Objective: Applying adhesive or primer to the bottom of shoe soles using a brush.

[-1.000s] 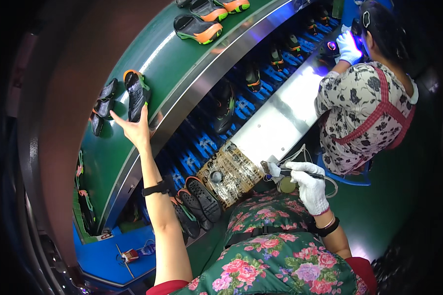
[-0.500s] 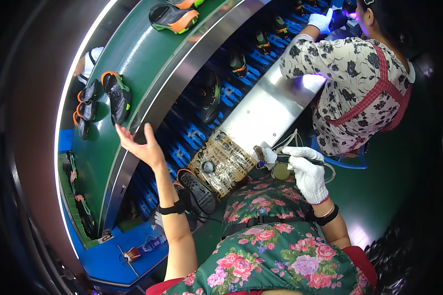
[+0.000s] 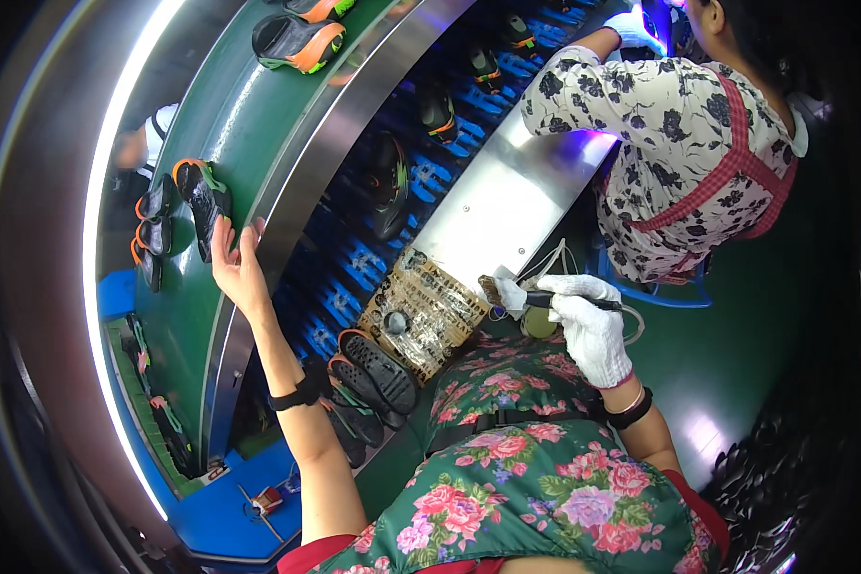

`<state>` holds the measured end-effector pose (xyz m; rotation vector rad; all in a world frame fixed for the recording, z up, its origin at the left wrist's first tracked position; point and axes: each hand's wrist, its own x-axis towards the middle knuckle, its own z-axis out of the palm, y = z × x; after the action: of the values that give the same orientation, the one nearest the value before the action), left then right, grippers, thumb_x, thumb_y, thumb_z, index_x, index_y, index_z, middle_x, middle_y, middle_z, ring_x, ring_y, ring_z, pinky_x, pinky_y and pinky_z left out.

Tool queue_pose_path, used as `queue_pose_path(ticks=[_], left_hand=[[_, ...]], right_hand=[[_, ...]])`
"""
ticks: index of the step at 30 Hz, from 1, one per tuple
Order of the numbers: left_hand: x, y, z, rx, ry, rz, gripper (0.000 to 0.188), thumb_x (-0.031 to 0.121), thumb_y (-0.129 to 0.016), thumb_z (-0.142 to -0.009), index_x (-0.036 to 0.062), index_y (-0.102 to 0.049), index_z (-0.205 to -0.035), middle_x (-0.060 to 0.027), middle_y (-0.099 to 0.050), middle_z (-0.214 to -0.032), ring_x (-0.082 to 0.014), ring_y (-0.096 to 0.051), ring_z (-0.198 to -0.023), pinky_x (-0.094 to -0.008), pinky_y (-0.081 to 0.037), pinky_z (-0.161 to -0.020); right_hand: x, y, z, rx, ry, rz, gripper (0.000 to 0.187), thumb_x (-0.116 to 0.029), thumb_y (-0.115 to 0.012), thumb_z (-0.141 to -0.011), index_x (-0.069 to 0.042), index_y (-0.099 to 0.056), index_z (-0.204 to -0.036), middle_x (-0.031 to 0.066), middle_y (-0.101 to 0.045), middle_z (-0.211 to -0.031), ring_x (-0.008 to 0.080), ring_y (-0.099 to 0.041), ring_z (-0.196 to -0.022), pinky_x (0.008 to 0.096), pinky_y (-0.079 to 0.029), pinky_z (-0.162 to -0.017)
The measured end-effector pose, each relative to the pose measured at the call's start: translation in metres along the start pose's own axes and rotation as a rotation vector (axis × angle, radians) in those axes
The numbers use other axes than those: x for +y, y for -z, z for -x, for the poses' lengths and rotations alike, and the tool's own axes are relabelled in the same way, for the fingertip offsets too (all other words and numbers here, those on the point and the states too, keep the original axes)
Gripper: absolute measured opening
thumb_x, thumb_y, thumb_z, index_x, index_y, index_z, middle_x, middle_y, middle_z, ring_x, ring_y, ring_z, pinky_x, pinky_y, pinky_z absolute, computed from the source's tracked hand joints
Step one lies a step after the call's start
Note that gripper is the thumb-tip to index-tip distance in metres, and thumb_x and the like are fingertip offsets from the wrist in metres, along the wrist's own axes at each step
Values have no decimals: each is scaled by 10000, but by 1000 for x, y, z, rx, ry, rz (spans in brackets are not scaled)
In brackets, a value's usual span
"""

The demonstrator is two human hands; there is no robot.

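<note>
1. Green, glossy belt [image 3: 249,124] carries a ridged black shoe [image 3: 201,196], orange-rimmed, at ten o'clock.
2. Left hand [image 3: 239,275], short of the shoe half a second ago, now reaches its near end, thumb and fingers parted; contact unclear.
3. Right hand [image 3: 591,330], in knitted white, grips the slim brush [image 3: 538,299] at three o'clock.
4. Crinkled, shiny brown pad [image 3: 426,306]: eight o'clock of the brush.

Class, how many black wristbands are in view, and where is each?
2: one wristband on the arm of the bare left hand, another wristband on the arm of the gloved right hand. Others may be hidden.
</note>
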<state>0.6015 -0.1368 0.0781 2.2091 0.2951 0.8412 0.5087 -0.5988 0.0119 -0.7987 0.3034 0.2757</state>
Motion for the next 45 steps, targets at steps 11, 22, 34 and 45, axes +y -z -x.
queue_pose_path(ticks=[11, 22, 34, 45], left_hand=[[36, -57, -28, -243, -110, -440, 637, 323, -805, -837, 44, -606, -1375, -88, -611, -906, -225, -528, -853, -392, -459, -857], [67, -185, -109, -175, -179, -327, 775, 514, -754, -864, 138, -470, -1479, -334, -456, -1409, -474, -428, -1331, -512, -352, -1119], [105, -298, -146, -391, -208, -122, 713, 560, -807, -780, 76, -567, -1246, -317, -630, -1225, -603, -327, -1378, -558, -293, -1154], [89, -329, -183, -266, 1, 514, 286, 294, -675, -998, 16, -627, -1045, -65, -599, -1005, -154, -580, -978, -350, -511, -817]], right_hand=[[-1, -6, -3, 29, -12, -11, 210, 73, -633, -825, 22, -751, -991, 175, -753, -1065, 172, -713, -864, 267, -565, -759], [-4, -6, 1, 75, 33, -65, 222, 82, -629, -829, 1, -757, -991, 169, -754, -1064, 210, -726, -932, 290, -577, -787], [-13, 11, 2, 300, 91, -93, 202, 65, -617, -831, 25, -739, -987, 193, -742, -1073, 200, -706, -873, 277, -566, -755], [-17, 13, 25, 338, 175, -128, 226, 84, -614, -830, 14, -739, -1004, 201, -734, -1106, 218, -711, -910, 294, -575, -764]])
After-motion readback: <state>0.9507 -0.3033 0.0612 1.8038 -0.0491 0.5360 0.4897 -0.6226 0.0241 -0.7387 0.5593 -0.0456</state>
